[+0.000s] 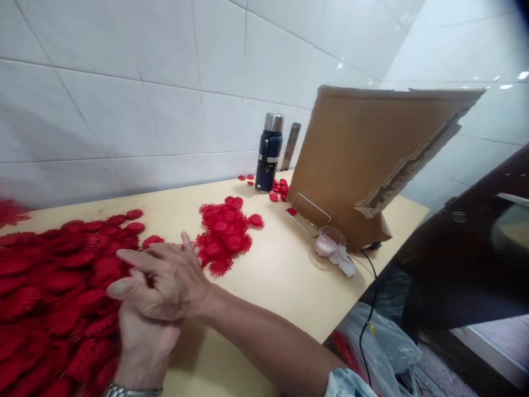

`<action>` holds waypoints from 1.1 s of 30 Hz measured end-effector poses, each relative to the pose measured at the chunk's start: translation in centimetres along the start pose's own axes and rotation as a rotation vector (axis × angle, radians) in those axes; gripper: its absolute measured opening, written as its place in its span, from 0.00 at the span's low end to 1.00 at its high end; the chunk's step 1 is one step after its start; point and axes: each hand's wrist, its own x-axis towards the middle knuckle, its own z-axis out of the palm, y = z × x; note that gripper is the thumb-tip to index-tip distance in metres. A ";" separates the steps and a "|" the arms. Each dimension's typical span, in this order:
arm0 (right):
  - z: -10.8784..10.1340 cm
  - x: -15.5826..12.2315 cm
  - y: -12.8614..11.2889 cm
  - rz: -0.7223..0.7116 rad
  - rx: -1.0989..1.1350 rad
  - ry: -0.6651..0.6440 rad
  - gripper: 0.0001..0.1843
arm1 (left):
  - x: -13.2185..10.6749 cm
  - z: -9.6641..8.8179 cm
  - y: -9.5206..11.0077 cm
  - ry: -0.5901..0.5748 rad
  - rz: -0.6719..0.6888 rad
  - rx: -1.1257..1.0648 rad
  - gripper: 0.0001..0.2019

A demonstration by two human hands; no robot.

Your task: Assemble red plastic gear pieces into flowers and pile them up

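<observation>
Head view only here. The person is working at a pale yellow table (289, 275), and both hands are sitting down at about 7 o'clock, stacked one over the other. The right hand (165, 281) is lying on top with fingers stretched out flat toward 9 o'clock, not clenched; whether it's pinching anything underneath, can't tell. The left hand (142, 342) is coming up from the bottom edge, watch on the wrist, mostly covered, so its fingers are a can't-tell too.

They're resting right at the edge of the big heap of red fringed discs (53, 292) spreading off to 9 o'clock, probably so pieces are within easy reach. A smaller pile of the same discs (225, 234) is sitting just past the fingertips near centre.

Further back at 12 o'clock, a dark blue flask (268, 157) is standing by the tiled wall. At 2 o'clock a cardboard sheet (363, 160) is leaning on a wire stand (308, 215), with a small plastic cup (328, 240) beside it.
</observation>
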 end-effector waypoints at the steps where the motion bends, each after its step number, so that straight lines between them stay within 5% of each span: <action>1: 0.0 0.0 0.2 0.005 -0.020 0.025 0.21 | 0.0 0.0 0.1 0.026 -0.034 -0.030 0.16; 5: 0.2 0.2 1.8 -0.008 -0.062 0.066 0.16 | -0.5 0.9 0.0 0.010 -0.126 -0.160 0.16; 12: -0.5 0.1 5.1 -0.007 -0.204 0.117 0.25 | -1.3 2.1 -1.5 -0.034 -0.093 -0.143 0.16; 20: -3.0 -2.0 6.7 0.266 0.319 0.118 0.28 | -1.1 0.2 -0.9 0.171 -0.035 0.065 0.26; 24: -4.3 -2.2 5.8 0.245 0.371 0.030 0.27 | -0.8 -0.4 -1.2 0.213 0.009 0.131 0.27; 28: -3.3 -1.2 3.3 0.228 0.480 0.062 0.30 | -1.1 0.1 -2.6 0.174 0.143 0.216 0.20; 30: -2.3 -0.8 2.3 0.192 0.502 0.039 0.30 | -1.7 0.9 -3.1 0.118 0.130 0.113 0.14; 33: -1.1 -1.0 1.6 0.175 0.466 -0.019 0.32 | -2.5 1.9 -3.1 0.023 0.025 -0.075 0.19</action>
